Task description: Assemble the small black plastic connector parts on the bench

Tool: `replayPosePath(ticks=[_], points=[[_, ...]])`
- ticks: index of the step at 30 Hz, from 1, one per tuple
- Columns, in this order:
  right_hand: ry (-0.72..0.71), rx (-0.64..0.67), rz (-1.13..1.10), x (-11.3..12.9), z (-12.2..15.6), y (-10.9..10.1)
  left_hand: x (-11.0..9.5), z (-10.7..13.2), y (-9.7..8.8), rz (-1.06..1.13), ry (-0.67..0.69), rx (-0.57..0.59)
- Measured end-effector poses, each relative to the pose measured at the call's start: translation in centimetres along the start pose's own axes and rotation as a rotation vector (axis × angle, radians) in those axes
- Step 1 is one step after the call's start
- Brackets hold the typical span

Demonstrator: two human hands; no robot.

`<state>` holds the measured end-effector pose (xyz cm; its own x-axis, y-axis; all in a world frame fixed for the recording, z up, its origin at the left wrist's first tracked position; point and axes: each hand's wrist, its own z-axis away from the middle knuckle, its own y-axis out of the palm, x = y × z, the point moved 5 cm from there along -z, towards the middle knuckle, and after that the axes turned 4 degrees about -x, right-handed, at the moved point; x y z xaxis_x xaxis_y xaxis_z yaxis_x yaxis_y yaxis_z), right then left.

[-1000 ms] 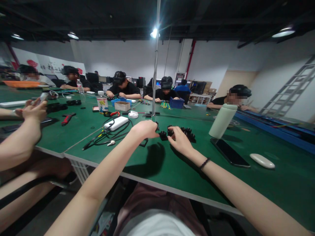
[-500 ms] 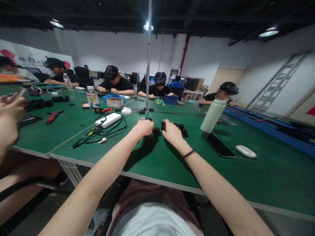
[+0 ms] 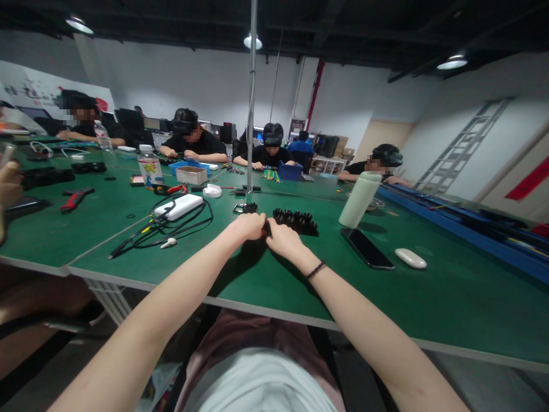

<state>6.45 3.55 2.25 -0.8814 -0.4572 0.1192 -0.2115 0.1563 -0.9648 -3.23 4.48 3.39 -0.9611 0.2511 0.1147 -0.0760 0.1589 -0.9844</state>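
My left hand [image 3: 249, 226] and my right hand [image 3: 283, 237] meet over the green table [image 3: 274, 274]. Both have closed fingers, pinching a small black part [image 3: 266, 228] between them; its kind is too small and dark to tell. Just beyond my right hand lies a row of knobbly black pieces [image 3: 295, 220], side by side. Past my left hand rests a small dark cluster [image 3: 251, 207] with a metal-looking frame [image 3: 239, 208] next to it.
On the right stand a pale green bottle [image 3: 359, 200], a black phone [image 3: 367, 249] and a white oval case [image 3: 410, 258]. To the left lie a white power strip [image 3: 179, 207], cables and an earbud [image 3: 168, 243]. A metal pole [image 3: 251, 114] rises ahead. Several people sit around the table.
My right hand has left the row of black pieces and come to my left hand, where both now grip the small black part. The whole view has shifted slightly.
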Motion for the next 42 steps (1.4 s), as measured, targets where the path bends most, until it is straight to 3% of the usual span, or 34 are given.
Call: replayPosePath(ticks=[15, 27, 42], points=[[0.020, 0.041, -0.090, 0.1, -0.3, 1.5, 0.5, -1.0, 2.8, 0.099, -0.064, 0.008], [-0.017, 0.052, -0.058, 0.5, -0.1, 1.4, 0.5, -1.0, 2.6, 0.087, -0.118, 0.010], [-0.026, 0.076, -0.013, 0.8, 0.1, 1.2, 0.9, -1.9, 3.7, 0.066, -0.218, -0.035]])
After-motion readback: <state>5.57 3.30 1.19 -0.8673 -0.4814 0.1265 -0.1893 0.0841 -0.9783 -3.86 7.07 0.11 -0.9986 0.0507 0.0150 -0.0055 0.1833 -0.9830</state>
